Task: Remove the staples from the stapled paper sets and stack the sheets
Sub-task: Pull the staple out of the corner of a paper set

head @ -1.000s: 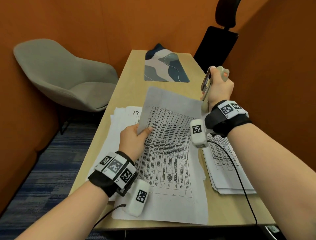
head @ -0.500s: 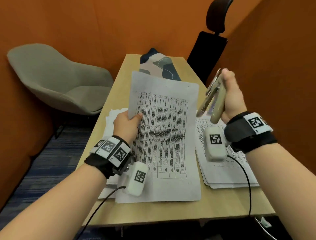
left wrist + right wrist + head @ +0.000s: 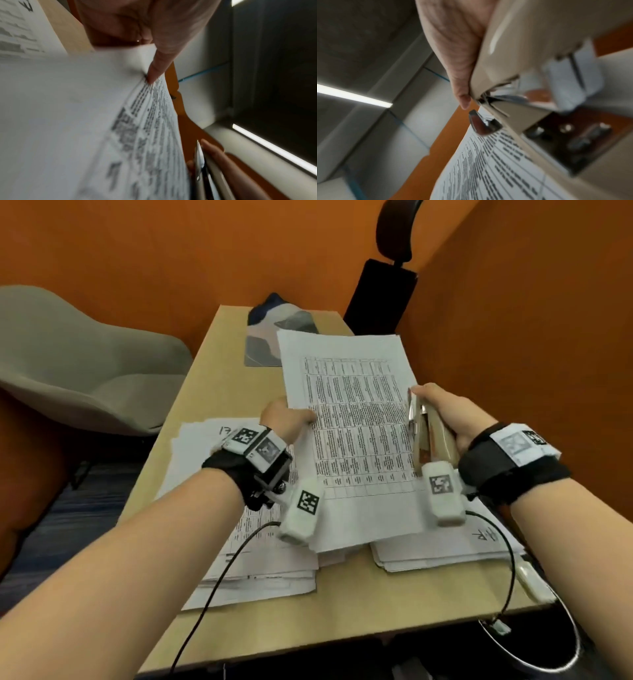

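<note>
Head view first: the paper set (image 3: 352,436), a printed table on white sheets, is held up off the desk in the middle of the frame, tilted away, its lower edge hanging over the piles beneath. And there's the left hand (image 3: 286,419) at the set's left edge, thumb curled on top and pinching it; the left wrist view shows that thumb (image 3: 158,65) pressed down on the sheet's edge with the paper bowing under it. Over on the right side, the right hand (image 3: 452,419) has its fingers wrapped round a beige stapler (image 3: 430,436), nose pointing up the frame, right against the set's right edge. From the right wrist view the stapler's metal tip (image 3: 481,123) sits over the printed page, though whether it touches I can't tell through the blur.

Below the held set, lower left, lies one spread pile of sheets (image 3: 260,573) on the wooden desk (image 3: 219,378); lower right, a second pile (image 3: 442,549) with handwriting on top. Further up the frame, a patterned mat (image 3: 267,347) lies at the desk's far end. Grey chair (image 3: 85,364) at the left, black chair (image 3: 380,292) at the top, orange walls (image 3: 178,248) all round.
</note>
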Available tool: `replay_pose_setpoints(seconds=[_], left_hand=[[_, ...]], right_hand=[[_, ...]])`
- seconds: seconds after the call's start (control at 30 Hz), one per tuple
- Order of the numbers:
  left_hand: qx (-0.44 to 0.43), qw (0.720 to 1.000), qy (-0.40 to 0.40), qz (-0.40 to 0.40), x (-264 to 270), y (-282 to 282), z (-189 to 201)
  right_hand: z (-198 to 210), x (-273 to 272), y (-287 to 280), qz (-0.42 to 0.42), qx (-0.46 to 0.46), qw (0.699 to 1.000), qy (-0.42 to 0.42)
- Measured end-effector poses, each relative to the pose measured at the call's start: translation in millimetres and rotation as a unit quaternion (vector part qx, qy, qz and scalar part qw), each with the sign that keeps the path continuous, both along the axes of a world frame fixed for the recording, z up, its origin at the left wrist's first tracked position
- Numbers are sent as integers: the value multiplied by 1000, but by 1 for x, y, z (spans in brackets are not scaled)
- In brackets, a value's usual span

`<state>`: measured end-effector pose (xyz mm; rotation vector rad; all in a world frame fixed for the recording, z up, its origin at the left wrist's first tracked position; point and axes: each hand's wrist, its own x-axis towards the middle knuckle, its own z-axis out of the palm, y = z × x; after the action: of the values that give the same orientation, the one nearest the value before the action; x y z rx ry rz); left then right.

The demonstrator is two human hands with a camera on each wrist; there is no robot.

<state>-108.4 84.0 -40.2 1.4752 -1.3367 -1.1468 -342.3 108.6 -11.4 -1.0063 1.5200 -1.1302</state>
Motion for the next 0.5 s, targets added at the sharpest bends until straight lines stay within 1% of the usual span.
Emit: replay_pose_setpoints(seconds=[0.07,0.13,0.2,0.23,0.27,0.4,0.47,0.5], left_hand=[[31,994,-72,-69,-24,-2,-13],[71,975,-162,-132,-48,-3,-30],[108,952,-239,-160,-69,-4,-48],[114,946,-260,-156,-78,-5,-55],[118,943,-273,-150,-85,-5,-60],[115,924,-333,-148,-103,-6,-65],[122,929,-314,-151,-108,-10,-65],[124,931,-304,-159,-111,-11,-64]], right_hand=[[-6,-26,-4,-15,53,998,14],[-20,-48,-7,-24,113,991,64],[-41,-67,-14,-31,166,977,127],[-51,-72,-16,-34,182,971,148],[-60,-73,-17,-38,198,963,176],[-68,-61,-17,15,228,919,320],[-69,-62,-22,9,233,907,350],[-69,-62,-24,10,231,908,349]])
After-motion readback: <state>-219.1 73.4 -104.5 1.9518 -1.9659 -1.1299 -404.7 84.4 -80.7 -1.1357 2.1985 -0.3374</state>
